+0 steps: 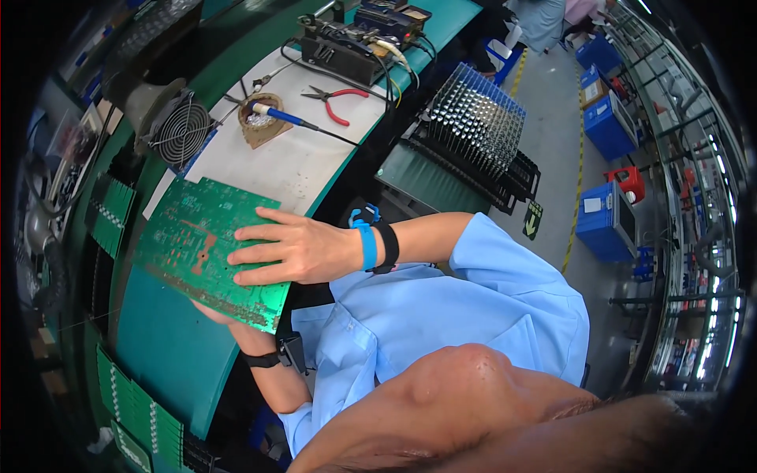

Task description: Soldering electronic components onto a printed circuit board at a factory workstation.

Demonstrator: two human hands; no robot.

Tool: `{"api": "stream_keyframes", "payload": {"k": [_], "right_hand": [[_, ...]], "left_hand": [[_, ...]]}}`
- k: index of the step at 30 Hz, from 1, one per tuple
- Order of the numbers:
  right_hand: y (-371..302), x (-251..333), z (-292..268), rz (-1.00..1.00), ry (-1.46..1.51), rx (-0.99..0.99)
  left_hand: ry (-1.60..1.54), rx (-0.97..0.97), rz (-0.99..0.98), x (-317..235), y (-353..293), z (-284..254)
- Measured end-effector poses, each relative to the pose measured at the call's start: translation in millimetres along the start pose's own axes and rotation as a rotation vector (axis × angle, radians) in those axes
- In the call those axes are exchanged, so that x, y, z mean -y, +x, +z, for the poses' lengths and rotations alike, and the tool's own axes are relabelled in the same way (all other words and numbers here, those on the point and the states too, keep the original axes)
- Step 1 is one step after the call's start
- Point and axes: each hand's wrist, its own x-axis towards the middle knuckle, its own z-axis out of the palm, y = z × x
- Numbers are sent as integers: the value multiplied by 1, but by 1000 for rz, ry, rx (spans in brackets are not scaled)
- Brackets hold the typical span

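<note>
A large green circuit board [177, 236] with bare copper patches is held over the bench, a bright green glint on its near corner. My right hand [303, 251] lies across its near edge, fingers spread on the upper face and the thumb hidden. A blue strap and a black band circle that wrist. Under the lower edge, my left hand [211, 313] supports the board; most of its fingers are hidden beneath. A black band with a small dark device sits on the left wrist.
On the white sheet are a blue-handled soldering iron [285, 116], its brown holder [254, 140] and red-handled pliers [337, 96]. A round fan [183, 132] stands left of them, a black soldering station [343, 59] behind. More green boards [138, 402] line the lower left; a rack [477, 114] stands right.
</note>
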Motion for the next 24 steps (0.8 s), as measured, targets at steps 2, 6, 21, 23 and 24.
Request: {"api": "stream_keyframes", "payload": {"k": [2, 6, 21, 23, 24], "right_hand": [[1, -1, 5, 12, 17, -5], [8, -1, 11, 59, 96, -34], [41, 20, 31, 737, 1065, -483], [33, 18, 41, 849, 1177, -544], [31, 19, 44, 905, 1230, -573]], "left_hand": [[-53, 165, -24, -7, 0, -6], [43, 123, -58, -21, 7, 4], [1601, -254, 421, -40, 60, 53], [1981, -324, 381, -37, 65, 60], [1987, -343, 387, -36, 67, 63]]}}
